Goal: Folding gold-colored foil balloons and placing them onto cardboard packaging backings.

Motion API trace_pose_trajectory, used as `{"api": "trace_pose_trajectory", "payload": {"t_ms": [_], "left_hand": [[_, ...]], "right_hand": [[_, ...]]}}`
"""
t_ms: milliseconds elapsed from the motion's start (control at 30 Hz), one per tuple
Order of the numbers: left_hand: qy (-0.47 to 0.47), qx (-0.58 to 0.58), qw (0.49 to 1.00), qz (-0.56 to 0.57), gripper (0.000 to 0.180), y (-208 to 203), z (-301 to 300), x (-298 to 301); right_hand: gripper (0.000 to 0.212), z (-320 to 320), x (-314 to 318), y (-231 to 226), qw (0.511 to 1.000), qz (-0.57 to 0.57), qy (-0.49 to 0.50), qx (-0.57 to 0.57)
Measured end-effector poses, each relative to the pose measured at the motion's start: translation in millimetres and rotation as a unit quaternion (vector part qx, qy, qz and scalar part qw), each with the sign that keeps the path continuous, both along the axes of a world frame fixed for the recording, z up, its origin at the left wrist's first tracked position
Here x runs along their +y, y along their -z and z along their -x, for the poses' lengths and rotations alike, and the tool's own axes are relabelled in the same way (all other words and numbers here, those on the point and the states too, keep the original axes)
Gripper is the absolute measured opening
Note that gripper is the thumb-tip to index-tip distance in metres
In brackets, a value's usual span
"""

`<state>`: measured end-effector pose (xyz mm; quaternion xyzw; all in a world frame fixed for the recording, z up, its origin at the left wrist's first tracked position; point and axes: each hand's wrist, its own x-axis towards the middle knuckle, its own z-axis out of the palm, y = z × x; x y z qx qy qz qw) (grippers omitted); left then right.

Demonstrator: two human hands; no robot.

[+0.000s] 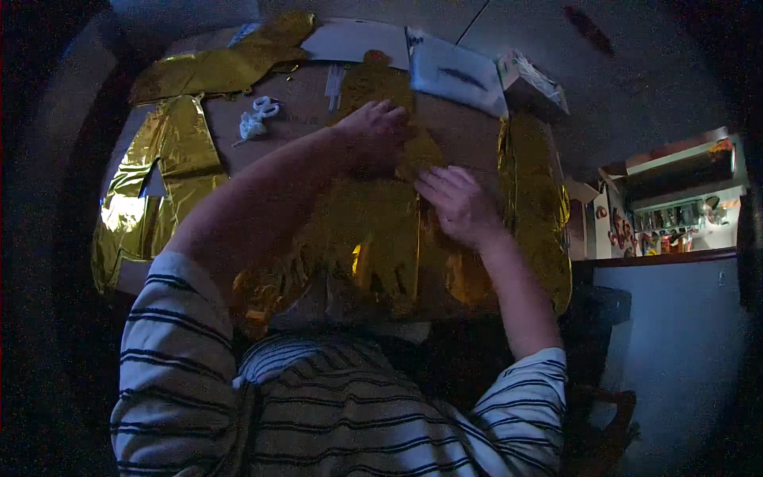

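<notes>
A flat, deflated gold foil balloon (373, 230) lies in front of me on the brown tabletop. My left hand (373, 123) reaches across its upper part, fingers bent down onto the foil. Beside its right edge, my right hand (458, 203) pinches a narrow flap of the foil between fingers and thumb. Dim light hides the fingertips in part. To the left lies an A-shaped gold foil balloon (187, 143), brightly reflecting at one leg. Another gold foil piece (195, 73) is spread at the far left, and a long gold foil strip (534, 199) runs down the right side.
Small white curled items (258, 117) and several thin clear straws (335, 83) sit on the table (298, 99). A clear plastic packet (457, 73) and an opened box (531, 81) are at the back right. A lit open cabinet (675, 215) stands on the right.
</notes>
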<state>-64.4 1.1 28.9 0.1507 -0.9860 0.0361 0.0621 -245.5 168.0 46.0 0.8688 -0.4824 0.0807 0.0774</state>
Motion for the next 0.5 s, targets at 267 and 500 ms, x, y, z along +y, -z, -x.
{"api": "trace_pose_trajectory", "payload": {"t_ms": [267, 500], "left_hand": [[-0.037, 0.274, 0.952, -0.134, 0.058, 10, -34, 14], [-0.068, 0.235, 0.961, -0.126, 0.041, 3, -130, 72]], "right_hand": [[0.034, 5, -4, 9, 0.998, 0.013, 0.002, -0.061], [0.024, -5, -4, 5, 0.987, 0.021, 0.018, -0.156]]}}
